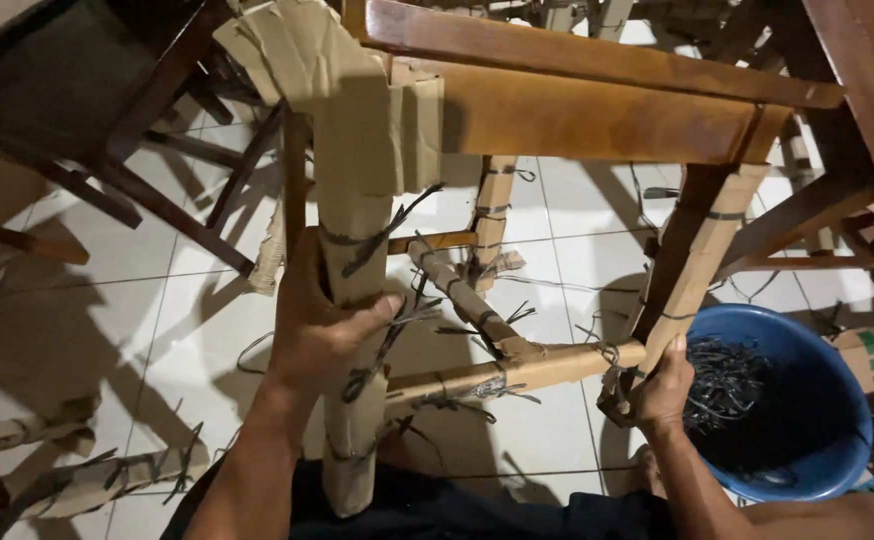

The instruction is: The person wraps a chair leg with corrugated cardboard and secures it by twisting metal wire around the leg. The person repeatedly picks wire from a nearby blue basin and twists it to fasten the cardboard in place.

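The left hand [319,325] had its fingers curled tight around a chair leg wrapped in cardboard [352,300]. The thumb lay across the front, over a dark plastic tie [372,360]. This leg stood almost straight up and down, with its foot end low near the person's lap and its top end up at the wooden seat frame [597,110].

The right hand [662,385] gripped the bottom of a second wrapped leg [702,255]. Its fingers were closed around the leg. That leg leaned, running up and to the right.

A wrapped crossbar [507,372] ran sideways between the 2 legs, and its right end tipped up a little.

Just right of the right hand sat a blue bucket [827,440] with dark ties inside. Cardboard scraps [77,480] lay on the white tile floor [577,220].
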